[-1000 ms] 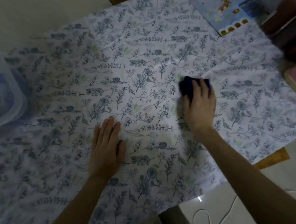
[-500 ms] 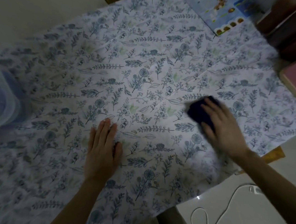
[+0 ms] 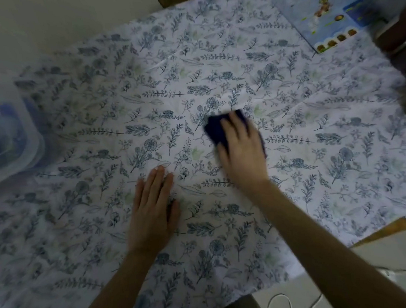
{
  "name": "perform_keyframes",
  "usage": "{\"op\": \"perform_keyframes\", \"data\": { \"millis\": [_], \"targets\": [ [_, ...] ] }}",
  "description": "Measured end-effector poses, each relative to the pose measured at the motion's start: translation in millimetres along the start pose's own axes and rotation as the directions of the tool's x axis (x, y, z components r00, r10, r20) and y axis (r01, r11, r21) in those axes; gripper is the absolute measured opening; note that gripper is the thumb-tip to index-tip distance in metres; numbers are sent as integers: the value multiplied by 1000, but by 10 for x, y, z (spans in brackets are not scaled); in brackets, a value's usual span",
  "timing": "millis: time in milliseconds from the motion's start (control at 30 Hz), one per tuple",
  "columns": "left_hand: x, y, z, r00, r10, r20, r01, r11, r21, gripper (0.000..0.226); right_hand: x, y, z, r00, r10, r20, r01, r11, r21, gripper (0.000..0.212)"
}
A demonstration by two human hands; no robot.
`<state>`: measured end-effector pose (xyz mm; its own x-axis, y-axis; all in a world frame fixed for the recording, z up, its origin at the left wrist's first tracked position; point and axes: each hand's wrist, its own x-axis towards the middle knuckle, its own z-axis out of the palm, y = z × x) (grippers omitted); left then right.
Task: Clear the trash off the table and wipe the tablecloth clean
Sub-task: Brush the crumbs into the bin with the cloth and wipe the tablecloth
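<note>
The right hand (image 3: 241,151) presses a dark blue cloth (image 3: 216,129) flat on the floral tablecloth (image 3: 294,171) near its middle, fingers seemingly straight through blur. The left hand (image 3: 153,210) lies flat beside it, fingers together.

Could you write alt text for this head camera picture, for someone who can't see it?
A person's right hand presses a dark blue cloth onto a floral tablecloth, the left hand flat on the fabric beside it. A clear plastic container sits at the left edge, a blue illustrated package at the far right.
</note>
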<state>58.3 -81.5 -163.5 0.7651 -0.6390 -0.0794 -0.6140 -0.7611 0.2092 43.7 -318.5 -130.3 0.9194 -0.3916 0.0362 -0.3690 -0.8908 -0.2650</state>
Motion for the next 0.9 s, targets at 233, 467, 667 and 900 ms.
{"op": "perform_keyframes", "data": {
  "millis": [233, 467, 667, 900],
  "targets": [
    [7, 7, -9, 1000, -2, 12, 2, 1000, 9, 59, -971, 258, 109, 841, -490, 227, 525, 842, -126, 53],
    [1, -13, 3, 1000, -3, 31, 3, 1000, -1, 59, -681, 1460, -473, 994, -89, 67, 95, 991, -89, 54],
    [1, -19, 4, 1000, 1, 2, -1, 1000, -20, 56, 60, 1433, -397, 956, 292, -41, -292, 956, -6, 58],
    [2, -18, -6, 999, -11, 39, 11, 1000, -17, 57, 6, 98, -29, 999, -39, -25, 40, 997, 68, 47]
  ]
}}
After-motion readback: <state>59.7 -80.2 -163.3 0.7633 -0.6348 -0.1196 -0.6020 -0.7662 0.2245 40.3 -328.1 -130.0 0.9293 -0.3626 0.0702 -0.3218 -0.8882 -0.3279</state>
